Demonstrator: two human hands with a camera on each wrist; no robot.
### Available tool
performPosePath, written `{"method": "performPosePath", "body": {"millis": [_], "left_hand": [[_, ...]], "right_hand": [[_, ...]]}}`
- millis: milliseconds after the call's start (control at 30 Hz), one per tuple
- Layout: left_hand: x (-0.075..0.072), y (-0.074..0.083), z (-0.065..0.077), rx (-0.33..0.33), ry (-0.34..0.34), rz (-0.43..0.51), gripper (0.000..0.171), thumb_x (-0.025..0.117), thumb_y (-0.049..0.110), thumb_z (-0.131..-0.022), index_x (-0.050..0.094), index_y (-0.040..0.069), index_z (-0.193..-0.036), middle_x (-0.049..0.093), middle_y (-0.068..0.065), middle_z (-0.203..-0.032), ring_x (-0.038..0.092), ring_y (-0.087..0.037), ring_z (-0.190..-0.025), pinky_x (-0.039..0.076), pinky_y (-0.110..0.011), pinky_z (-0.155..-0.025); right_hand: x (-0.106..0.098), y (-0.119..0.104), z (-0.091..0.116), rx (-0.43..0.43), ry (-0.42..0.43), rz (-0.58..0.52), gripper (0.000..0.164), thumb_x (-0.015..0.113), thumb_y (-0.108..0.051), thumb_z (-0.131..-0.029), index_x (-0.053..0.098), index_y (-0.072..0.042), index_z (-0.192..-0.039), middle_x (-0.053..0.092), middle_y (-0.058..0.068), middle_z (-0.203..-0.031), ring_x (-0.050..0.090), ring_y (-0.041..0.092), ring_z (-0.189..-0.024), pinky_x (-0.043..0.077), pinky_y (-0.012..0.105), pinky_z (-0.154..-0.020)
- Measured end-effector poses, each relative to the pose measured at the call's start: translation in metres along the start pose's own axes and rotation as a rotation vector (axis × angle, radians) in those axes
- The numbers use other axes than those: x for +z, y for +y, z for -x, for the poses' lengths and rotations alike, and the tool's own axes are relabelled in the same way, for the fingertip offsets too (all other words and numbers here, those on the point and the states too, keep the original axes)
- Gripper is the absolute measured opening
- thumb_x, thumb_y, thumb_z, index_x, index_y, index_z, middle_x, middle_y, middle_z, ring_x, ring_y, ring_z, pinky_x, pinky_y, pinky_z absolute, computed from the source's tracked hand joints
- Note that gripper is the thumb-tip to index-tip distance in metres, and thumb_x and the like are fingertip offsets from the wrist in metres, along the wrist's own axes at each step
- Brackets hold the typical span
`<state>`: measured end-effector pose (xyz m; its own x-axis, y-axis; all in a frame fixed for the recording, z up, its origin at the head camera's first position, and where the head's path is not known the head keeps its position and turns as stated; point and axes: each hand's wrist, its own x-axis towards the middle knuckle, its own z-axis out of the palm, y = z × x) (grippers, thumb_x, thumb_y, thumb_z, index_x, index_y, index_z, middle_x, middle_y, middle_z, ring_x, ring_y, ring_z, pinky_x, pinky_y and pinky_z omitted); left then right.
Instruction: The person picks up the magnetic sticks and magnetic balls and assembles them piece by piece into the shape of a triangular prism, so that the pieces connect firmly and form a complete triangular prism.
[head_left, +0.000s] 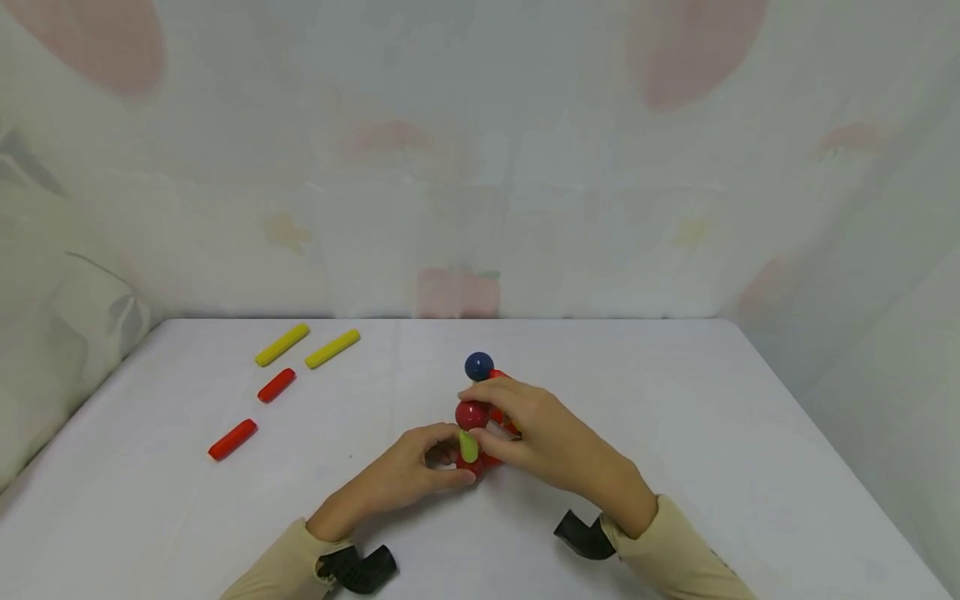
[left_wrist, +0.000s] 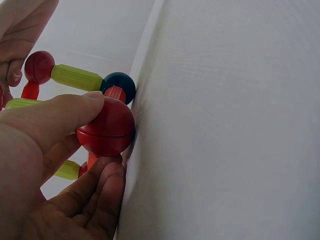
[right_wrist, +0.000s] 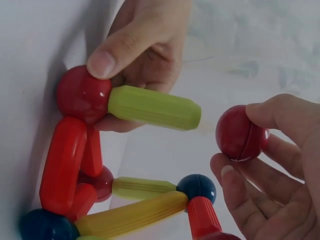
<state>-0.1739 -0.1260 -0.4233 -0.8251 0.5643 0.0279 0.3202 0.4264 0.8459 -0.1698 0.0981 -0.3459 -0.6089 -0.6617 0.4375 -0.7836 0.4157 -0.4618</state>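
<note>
My left hand (head_left: 411,468) grips a red ball (right_wrist: 84,95) at the near corner of a ball-and-rod frame, thumb on one side and fingers on the other. From that ball a yellow-green rod (right_wrist: 155,107) stands up, its upper end bare. Between thumb and fingertips, my right hand (head_left: 536,425) holds another red ball (right_wrist: 240,132), a small gap from the rod's end. Red rods (right_wrist: 63,165) join the gripped ball to the rest of the frame, which includes a blue ball (head_left: 479,367) on top and a long yellow rod (right_wrist: 135,214). In the head view my right hand hides much of it.
On the white table (head_left: 675,400), two yellow rods (head_left: 282,345) lie at the back left. Nearer, a short red rod (head_left: 277,385) and a longer red rod (head_left: 233,440) lie apart. A patterned cloth (head_left: 525,167) hangs behind the table.
</note>
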Motion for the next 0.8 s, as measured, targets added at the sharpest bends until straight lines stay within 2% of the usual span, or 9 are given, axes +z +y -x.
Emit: {"method": "performPosePath", "body": {"millis": [100, 267, 467, 667, 800], "left_hand": [[0.0000, 0.0000, 0.0000, 0.000, 0.001, -0.003, 0.023, 0.075, 0.030, -0.088, 0.065, 0.019, -0.105, 0.063, 0.003, -0.098, 0.057, -0.012, -0.092, 0.048, -0.023, -0.082], [0.0002, -0.0006, -0.0003, -0.004, 0.001, -0.008, 0.026, 0.075, 0.031, -0.088, 0.066, 0.018, -0.110, 0.064, 0.003, -0.098, 0.057, -0.013, -0.092, 0.049, -0.023, -0.082], [0.0000, 0.0006, -0.0002, -0.015, -0.001, 0.004, 0.032, 0.075, 0.029, -0.089, 0.066, 0.017, -0.117, 0.065, 0.002, -0.100, 0.057, -0.014, -0.093, 0.049, -0.023, -0.081], [0.0000, 0.0003, 0.0000, -0.004, 0.002, 0.002, 0.031, 0.075, 0.030, -0.089, 0.066, 0.017, -0.116, 0.064, 0.003, -0.100, 0.057, -0.013, -0.092, 0.049, -0.023, -0.081], [0.0004, -0.0003, -0.0002, -0.009, 0.003, 0.003, 0.033, 0.075, 0.030, -0.088, 0.066, 0.016, -0.117, 0.065, 0.002, -0.101, 0.057, -0.013, -0.093, 0.049, -0.023, -0.082]], "right_hand": [[0.0014, -0.0012, 0.0000, 0.028, -0.027, 0.027, 0.034, 0.069, -0.013, -0.092, 0.061, -0.009, -0.125, 0.068, 0.000, -0.116, 0.062, 0.009, -0.100, 0.056, 0.027, -0.087], [0.0015, -0.0037, -0.0001, 0.077, -0.086, 0.059, 0.034, 0.067, -0.019, -0.095, 0.061, -0.012, -0.127, 0.065, -0.002, -0.125, 0.059, 0.012, -0.116, 0.052, 0.032, -0.099], [0.0018, -0.0055, -0.0002, 0.089, -0.130, 0.091, 0.035, 0.067, -0.020, -0.095, 0.063, -0.013, -0.129, 0.063, -0.001, -0.131, 0.056, 0.015, -0.126, 0.050, 0.036, -0.103], [0.0006, -0.0059, 0.0004, 0.077, -0.119, 0.103, 0.034, 0.067, -0.021, -0.095, 0.063, -0.013, -0.129, 0.063, -0.001, -0.131, 0.057, 0.014, -0.124, 0.051, 0.033, -0.102], [-0.0046, -0.0023, 0.0013, 0.050, -0.048, 0.101, 0.033, 0.070, -0.019, -0.093, 0.065, -0.012, -0.125, 0.064, 0.000, -0.127, 0.059, 0.015, -0.119, 0.053, 0.031, -0.098]]}}
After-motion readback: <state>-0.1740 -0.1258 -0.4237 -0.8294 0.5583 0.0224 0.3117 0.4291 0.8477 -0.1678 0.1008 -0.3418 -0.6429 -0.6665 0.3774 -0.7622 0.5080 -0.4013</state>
